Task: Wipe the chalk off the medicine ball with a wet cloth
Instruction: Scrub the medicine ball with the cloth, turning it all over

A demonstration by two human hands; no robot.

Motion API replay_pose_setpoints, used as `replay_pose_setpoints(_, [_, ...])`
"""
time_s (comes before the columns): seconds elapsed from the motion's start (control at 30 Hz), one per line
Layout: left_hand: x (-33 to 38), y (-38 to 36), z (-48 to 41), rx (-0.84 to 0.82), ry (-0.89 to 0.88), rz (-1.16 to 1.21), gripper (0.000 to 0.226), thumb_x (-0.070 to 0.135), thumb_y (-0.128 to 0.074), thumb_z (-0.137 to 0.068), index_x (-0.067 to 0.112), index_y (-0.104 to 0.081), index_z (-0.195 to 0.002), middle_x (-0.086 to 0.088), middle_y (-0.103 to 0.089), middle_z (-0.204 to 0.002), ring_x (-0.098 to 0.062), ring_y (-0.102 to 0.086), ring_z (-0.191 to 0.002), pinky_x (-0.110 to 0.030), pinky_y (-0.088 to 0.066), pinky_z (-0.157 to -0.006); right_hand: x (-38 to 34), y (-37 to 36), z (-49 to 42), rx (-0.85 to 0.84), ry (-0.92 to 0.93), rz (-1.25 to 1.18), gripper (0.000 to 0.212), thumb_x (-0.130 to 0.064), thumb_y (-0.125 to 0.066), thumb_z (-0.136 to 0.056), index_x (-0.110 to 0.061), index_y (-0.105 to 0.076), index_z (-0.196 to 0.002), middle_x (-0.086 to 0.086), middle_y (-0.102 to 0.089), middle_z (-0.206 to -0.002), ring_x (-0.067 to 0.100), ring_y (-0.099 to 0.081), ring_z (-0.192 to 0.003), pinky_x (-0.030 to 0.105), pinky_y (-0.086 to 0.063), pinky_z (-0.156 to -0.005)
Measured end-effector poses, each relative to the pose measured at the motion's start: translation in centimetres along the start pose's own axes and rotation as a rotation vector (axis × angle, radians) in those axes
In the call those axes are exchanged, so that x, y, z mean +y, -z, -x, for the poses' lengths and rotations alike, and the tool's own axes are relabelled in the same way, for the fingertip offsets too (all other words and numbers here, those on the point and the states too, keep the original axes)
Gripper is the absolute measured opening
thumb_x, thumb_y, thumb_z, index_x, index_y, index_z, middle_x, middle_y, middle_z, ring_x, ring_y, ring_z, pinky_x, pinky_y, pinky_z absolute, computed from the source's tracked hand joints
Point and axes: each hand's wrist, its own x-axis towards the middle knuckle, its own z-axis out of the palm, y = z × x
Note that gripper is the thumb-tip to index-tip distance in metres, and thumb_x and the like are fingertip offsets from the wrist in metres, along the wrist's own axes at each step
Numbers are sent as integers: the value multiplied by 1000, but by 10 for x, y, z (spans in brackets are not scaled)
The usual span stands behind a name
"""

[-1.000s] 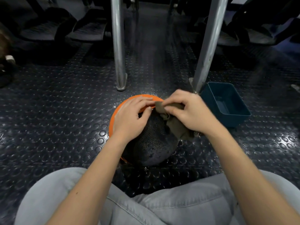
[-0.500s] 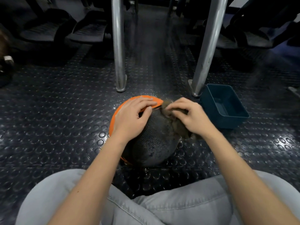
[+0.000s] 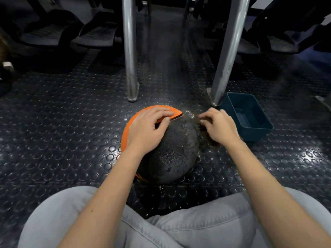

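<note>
Left hand [image 3: 146,129] lies spread, palm down, on the orange panel of the medicine ball [image 3: 175,154], evidently to stop it rolling under the rub. Right hand [image 3: 221,127] has its fingers curled, pinching the bunched cloth [image 3: 209,141] against the ball's right flank. The cloth is blurred, so its wetness cannot be confirmed. The ball sits on the studded floor [image 3: 53,131] between both hands. A blue tub [image 3: 258,135] stands just beyond the right hand, beside a metal leg [image 3: 226,54]; both may crowd outward strokes.
</note>
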Motion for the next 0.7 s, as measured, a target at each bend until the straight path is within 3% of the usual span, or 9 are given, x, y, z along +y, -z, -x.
replay_pose_setpoints(0.07, [-2,2,1,17,6,1,30,38,-44,-90,35,-69,-106,30,-56,-111,14,-41,-111,-1,-20,-94,-4,11,0,94,27,-140,17,-18,-58,-91,-22,-69,-105,-12,-58,-99,22,-51,-100,32,-39,-84])
replay_pose_setpoints(0.13, [-4,3,2,25,-10,21,29,37,-46,-89,33,-70,-105,31,-56,-109,15,-41,-109,-1,-23,-94,-24,26,5,133,202,-340,16,-11,-63,-87,-20,-71,-99,-10,-60,-92,19,-55,-93,27,-39,-82])
replay_pose_setpoints(0.2, [-5,5,2,31,-43,40,32,41,-45,-89,30,-71,-105,30,-57,-109,13,-45,-108,-4,-27,-95,-37,28,12,1,372,-521,20,-5,-66,-83,-20,-71,-95,-6,-62,-88,11,-58,-88,22,-42,-83])
replay_pose_setpoints(0.23, [-4,5,2,31,-50,47,34,41,-44,-88,29,-71,-105,29,-57,-108,13,-45,-107,-4,-27,-95,-37,23,12,-71,356,-533,21,-4,-66,-83,-21,-70,-95,-6,-62,-89,8,-58,-87,22,-44,-84])
replay_pose_setpoints(0.37, [-1,2,1,13,-9,24,29,37,-46,-89,33,-70,-105,30,-57,-110,12,-44,-113,-2,-22,-96,-1,5,4,-30,68,69,19,-17,-59,-90,-24,-69,-105,-5,-61,-103,22,-54,-101,39,-44,-88])
replay_pose_setpoints(0.43, [-3,2,1,14,0,25,29,37,-46,-89,35,-70,-105,30,-58,-110,8,-47,-114,-5,-24,-98,2,13,2,69,12,-157,16,-15,-63,-88,-22,-70,-100,-10,-60,-94,18,-56,-99,30,-43,-87])
replay_pose_setpoints(0.53, [-4,3,3,26,-27,44,30,39,-45,-88,33,-71,-104,31,-57,-107,12,-46,-110,-7,-28,-97,-27,29,8,22,242,-508,21,-5,-67,-83,-23,-69,-93,-8,-61,-87,7,-58,-87,13,-41,-81])
replay_pose_setpoints(0.6, [-3,4,3,28,-44,43,35,43,-42,-87,32,-71,-104,30,-57,-108,13,-45,-110,-11,-30,-98,-38,23,11,-116,326,-525,24,-4,-69,-81,-25,-69,-91,-4,-62,-88,10,-59,-86,18,-43,-83])
replay_pose_setpoints(0.7, [-1,3,1,26,-22,33,31,39,-45,-89,32,-70,-105,29,-58,-109,9,-47,-113,-15,-30,-100,-19,7,4,-70,144,-189,17,-12,-64,-87,-23,-72,-98,-3,-62,-96,20,-57,-95,35,-45,-87])
